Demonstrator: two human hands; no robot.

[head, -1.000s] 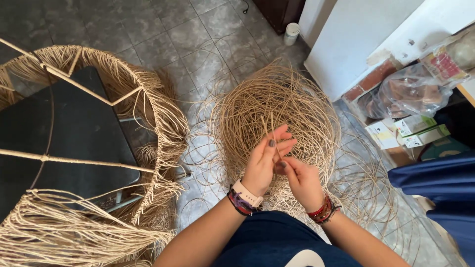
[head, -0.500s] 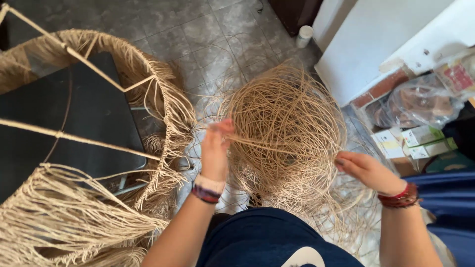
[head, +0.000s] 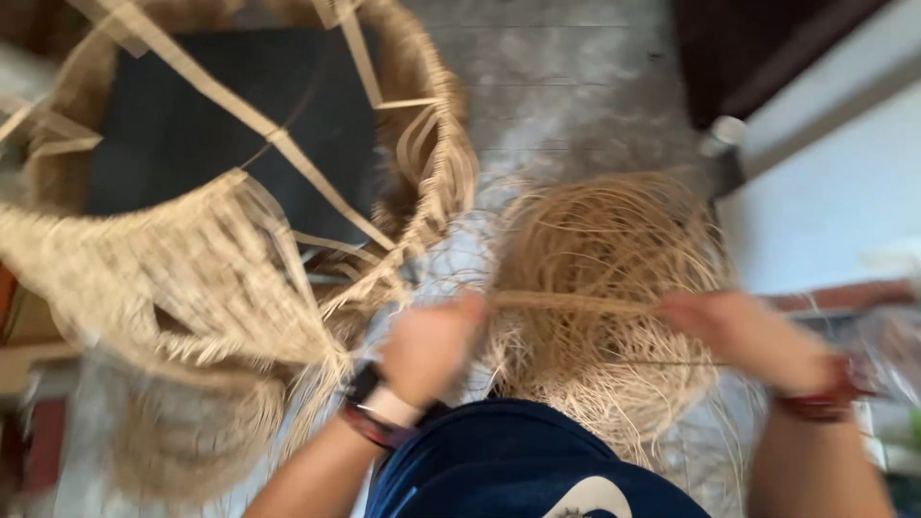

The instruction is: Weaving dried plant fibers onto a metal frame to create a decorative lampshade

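Note:
The picture is blurred by motion. My left hand [head: 432, 347] and my right hand [head: 743, 336] are apart, each pinching one end of a straw-coloured fibre strand [head: 576, 303] pulled taut and level between them. Behind the strand lies a big loose bundle of the same fibre [head: 604, 259] on the grey tiled floor. Both wrists wear bands. My dark blue lap [head: 518, 460] fills the bottom middle.
At the left stands a round woven frame [head: 240, 240] with fibre fringe hanging from its rim and cross struts over a dark middle. A white wall and a dark door lie at the upper right, with a small white cylinder [head: 724, 134] by them.
My hands went from close together over the bundle to wide apart, drawing a strand out straight. The view has swung left and closer, and is now blurred.

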